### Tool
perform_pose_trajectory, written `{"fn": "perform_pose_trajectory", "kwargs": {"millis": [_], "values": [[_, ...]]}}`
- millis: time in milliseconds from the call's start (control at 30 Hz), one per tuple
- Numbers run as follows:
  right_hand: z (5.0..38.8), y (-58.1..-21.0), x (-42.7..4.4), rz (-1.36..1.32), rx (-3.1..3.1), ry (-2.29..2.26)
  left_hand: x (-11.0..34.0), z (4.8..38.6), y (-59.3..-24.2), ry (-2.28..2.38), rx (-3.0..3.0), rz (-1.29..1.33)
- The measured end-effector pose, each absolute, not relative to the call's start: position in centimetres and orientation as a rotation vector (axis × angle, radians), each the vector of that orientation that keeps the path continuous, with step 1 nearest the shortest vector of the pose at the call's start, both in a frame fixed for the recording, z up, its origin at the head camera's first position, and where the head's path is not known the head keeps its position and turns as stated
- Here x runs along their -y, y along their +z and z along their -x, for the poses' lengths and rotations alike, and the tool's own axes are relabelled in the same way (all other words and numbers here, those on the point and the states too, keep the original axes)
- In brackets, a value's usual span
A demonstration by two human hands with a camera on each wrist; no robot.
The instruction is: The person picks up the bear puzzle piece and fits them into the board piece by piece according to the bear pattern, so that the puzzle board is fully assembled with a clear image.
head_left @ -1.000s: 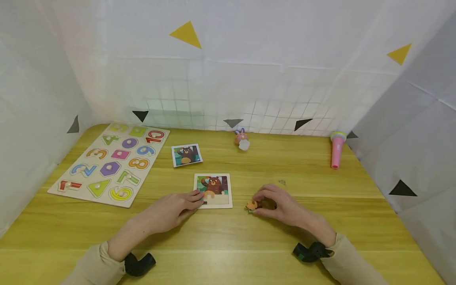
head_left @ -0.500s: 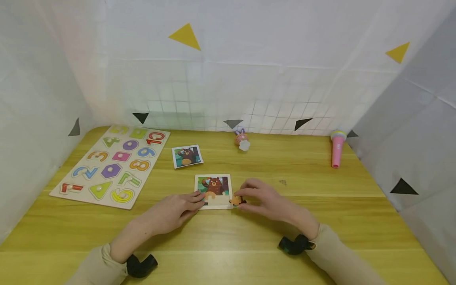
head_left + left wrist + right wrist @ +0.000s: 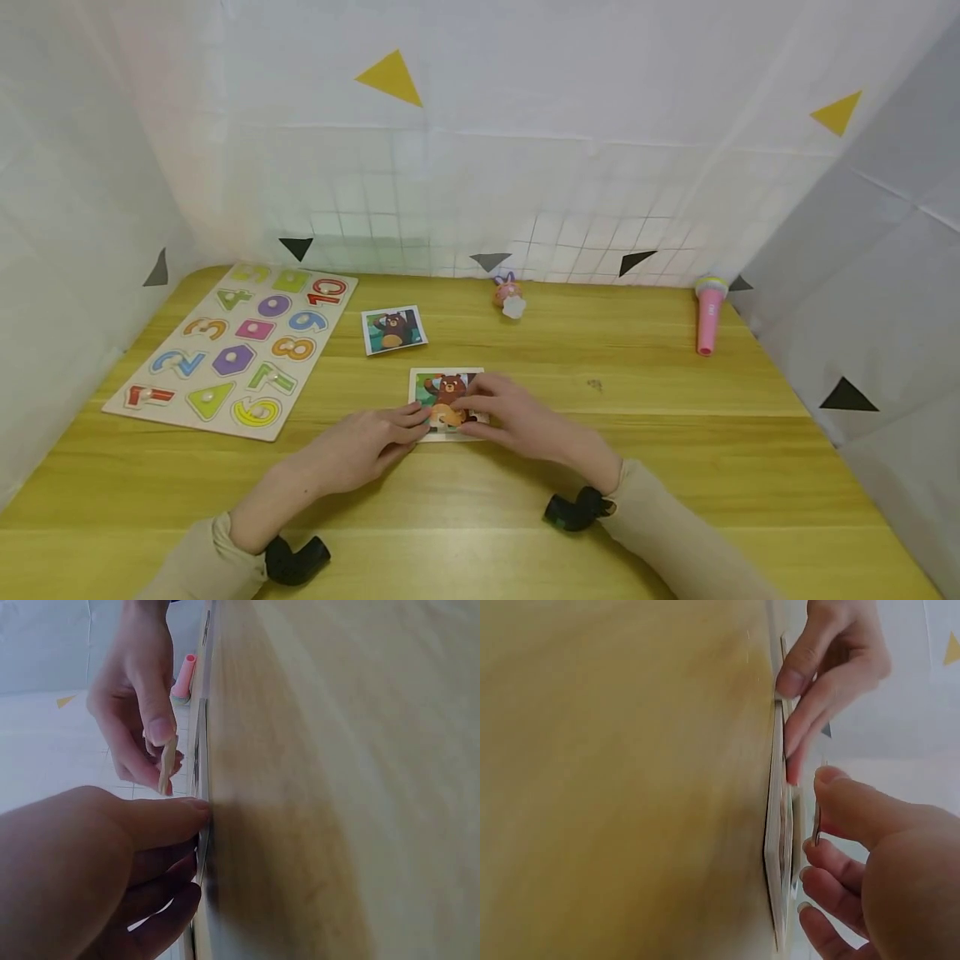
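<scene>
A square bear jigsaw board [image 3: 442,371] lies on the wooden table in front of me, with brown bear pieces in its upper part. My left hand [image 3: 360,447] holds the board at its left edge, the thumb by the near corner and the fingertips over the picture. Between thumb and fingertips, my right hand [image 3: 528,423] pinches a thin jigsaw piece [image 3: 168,761]. Both wrist views show this piece on edge and slightly above the board, apart from it. In the head view the right fingers cover the board's lower right part.
Left on the table lies a number-and-shape peg board [image 3: 225,333]. Behind the jigsaw sits a bear picture card [image 3: 393,330]. A small rabbit-eared toy [image 3: 508,293] stands at the back, and a pink toy microphone [image 3: 708,321] at the far right. White cloth walls surround the table.
My right hand has carried the jigsaw piece leftward from the bare table to above the board's lower part. The left hand has stayed at the board's left edge.
</scene>
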State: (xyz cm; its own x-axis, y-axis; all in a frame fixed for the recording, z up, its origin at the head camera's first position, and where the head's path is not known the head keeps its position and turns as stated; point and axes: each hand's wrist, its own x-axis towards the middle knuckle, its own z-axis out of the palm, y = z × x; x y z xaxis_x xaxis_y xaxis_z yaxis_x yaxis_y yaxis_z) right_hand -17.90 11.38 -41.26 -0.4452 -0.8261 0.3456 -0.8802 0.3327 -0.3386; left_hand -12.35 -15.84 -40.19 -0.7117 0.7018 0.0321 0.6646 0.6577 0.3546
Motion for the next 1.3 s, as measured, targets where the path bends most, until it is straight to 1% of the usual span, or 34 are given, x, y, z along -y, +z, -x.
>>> {"fn": "perform_pose_trajectory", "kwargs": {"millis": [233,800,1133,1300], "values": [[18.0,-42.1,-10.1,-1.592,2.468,0.700,15.8,12.3,-40.3,0.531,-2.755,-1.145],[18.1,-42.8,-9.9,-1.519,2.467,0.749,15.6,12.1,-40.1,0.575,-2.814,-1.031],[18.0,-43.1,-9.9,-1.480,2.472,0.768,15.5,12.2,-40.4,0.581,-2.836,-1.100],[17.9,-43.0,-10.0,-1.439,2.535,0.795,15.4,12.0,-40.1,0.535,-2.820,-1.081]]}}
